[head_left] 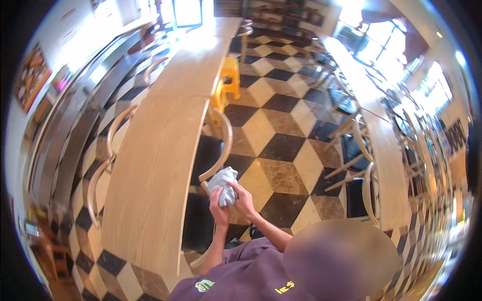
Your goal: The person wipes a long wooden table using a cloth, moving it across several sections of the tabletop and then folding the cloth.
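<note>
A bunched light-grey cloth [222,183] is held between my two hands, in front of my body. My left hand [219,206] grips its lower left side, fingers closed on it. From the right, my right hand [241,197] clasps the cloth's other side. Just beyond the cloth is the curved wooden back of a chair [227,138] with a black seat; whether the cloth touches the chair I cannot tell. To the left of my hands runs a long pale wooden table [150,170].
Several chairs with curved backs [92,195] line the table's far left side. Yellow stools [230,78] stand by its right edge farther off. A patterned tile floor [281,145] separates it from a second long table [384,170] with black-seated chairs on the right.
</note>
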Motion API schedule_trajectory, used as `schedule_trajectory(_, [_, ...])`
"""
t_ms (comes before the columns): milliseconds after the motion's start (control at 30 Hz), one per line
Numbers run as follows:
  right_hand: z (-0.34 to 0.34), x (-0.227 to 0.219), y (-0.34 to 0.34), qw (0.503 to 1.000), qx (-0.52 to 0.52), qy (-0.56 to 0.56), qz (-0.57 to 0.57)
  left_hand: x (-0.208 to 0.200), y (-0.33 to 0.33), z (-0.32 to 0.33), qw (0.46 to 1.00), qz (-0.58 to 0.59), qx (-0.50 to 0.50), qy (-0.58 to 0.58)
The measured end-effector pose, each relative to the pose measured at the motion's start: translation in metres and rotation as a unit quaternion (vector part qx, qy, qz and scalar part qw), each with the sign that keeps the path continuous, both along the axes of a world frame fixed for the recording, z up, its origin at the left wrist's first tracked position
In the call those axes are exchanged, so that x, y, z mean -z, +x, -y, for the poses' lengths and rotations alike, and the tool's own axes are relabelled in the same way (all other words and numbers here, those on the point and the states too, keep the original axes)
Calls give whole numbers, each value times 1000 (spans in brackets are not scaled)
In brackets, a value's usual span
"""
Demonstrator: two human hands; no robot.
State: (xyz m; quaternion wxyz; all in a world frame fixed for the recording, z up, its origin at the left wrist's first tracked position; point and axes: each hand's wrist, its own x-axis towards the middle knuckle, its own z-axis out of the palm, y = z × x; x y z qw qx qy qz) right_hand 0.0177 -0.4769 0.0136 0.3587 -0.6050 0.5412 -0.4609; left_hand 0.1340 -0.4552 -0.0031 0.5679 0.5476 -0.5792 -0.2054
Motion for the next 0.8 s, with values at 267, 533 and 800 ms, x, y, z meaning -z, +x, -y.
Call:
schedule_trajectory(267, [-155,-22,-186,967,250,-4,-52,-34,-184,-85,940,13,337,53])
schedule_trajectory(533, [-354,-8,-325,869,482,88,-72,-42,-370,-191,763,195,615,43])
schedule_trajectory(800, [-444,-10,-432,836,528,133,-59,-47,-508,-255,680,281,677,-20])
